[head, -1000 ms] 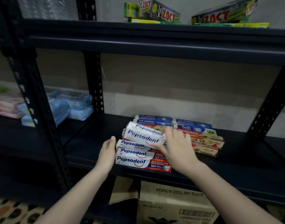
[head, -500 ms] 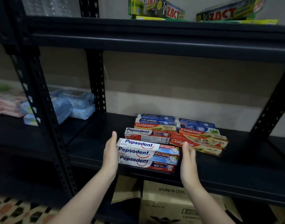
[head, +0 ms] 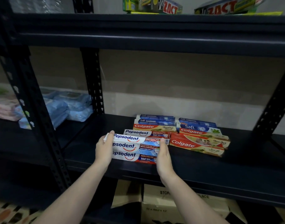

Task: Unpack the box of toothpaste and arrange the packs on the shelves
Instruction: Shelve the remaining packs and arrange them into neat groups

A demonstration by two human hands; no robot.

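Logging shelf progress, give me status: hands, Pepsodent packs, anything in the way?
Left hand and right hand flat against ends of front Pepsodent packs. Packs on middle shelf. Colgate packs close on right.

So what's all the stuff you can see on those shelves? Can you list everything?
White Pepsodent toothpaste boxes: three at the front between the hands, one more behind, middle shelf.
Red Colgate toothpaste boxes: at least three, right of and behind the Pepsodent.
Blue Safi toothpaste boxes: about four, at the back of the group.
Green-and-black Zact boxes: several, top shelf.
Blue soft plastic packs: a pile, left shelf bay.
Pink soft packs: blurred, far left.
Brown cardboard cartons: two or more, under the middle shelf.
Black metal shelving rack: one.
Left hand: flat against the boxes' left ends.
Right hand: flat against their right ends.
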